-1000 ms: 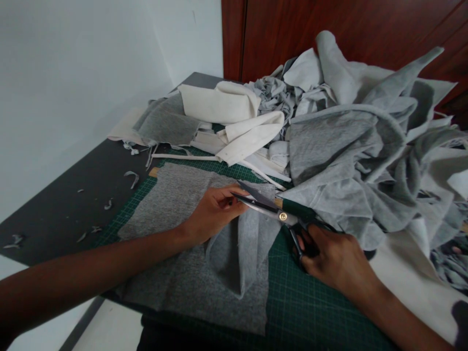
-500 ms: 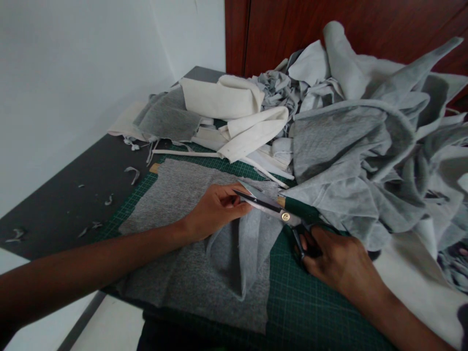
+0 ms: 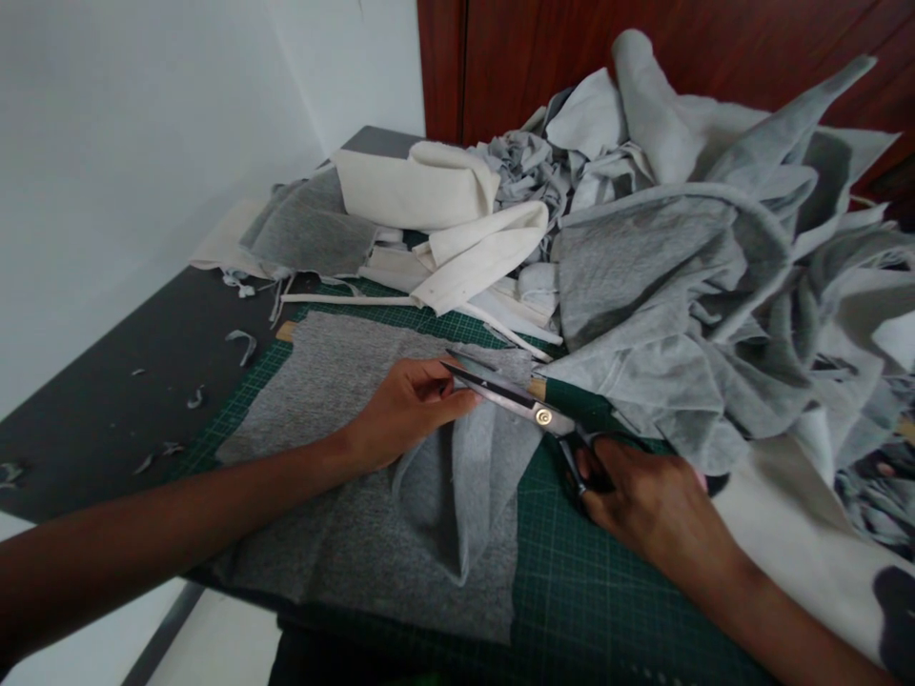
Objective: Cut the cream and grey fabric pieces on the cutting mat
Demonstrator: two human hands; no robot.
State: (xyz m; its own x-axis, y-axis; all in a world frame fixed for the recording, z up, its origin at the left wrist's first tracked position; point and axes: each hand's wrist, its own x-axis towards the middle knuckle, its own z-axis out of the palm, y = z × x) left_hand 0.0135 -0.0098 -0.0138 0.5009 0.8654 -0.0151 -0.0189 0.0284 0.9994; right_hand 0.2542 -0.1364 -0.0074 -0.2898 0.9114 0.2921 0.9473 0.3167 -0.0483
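A grey knit fabric piece (image 3: 343, 534) lies flat on the green cutting mat (image 3: 572, 581), with part of it folded up at its right side. My left hand (image 3: 404, 410) pinches the raised edge of this fabric between thumb and fingers. In my right hand (image 3: 636, 495) are black-handled scissors (image 3: 515, 400), my fingers through the loops. Their blades point left, slightly parted, right by my left fingertips and over the fabric's edge. The fingertips partly hide where blade and cloth meet.
Cream fabric pieces (image 3: 421, 186) lie behind the mat. A large heap of grey cloth (image 3: 643, 257) fills the right side, against a dark red wooden panel (image 3: 543, 57). Small scraps (image 3: 243, 345) dot the dark table (image 3: 164, 333) at left, beside a white wall (image 3: 143, 114).
The whole view has shifted slightly, so everything sits a little further left. The scissor blades now look more parted near the left fingertips. Both hands keep their hold.
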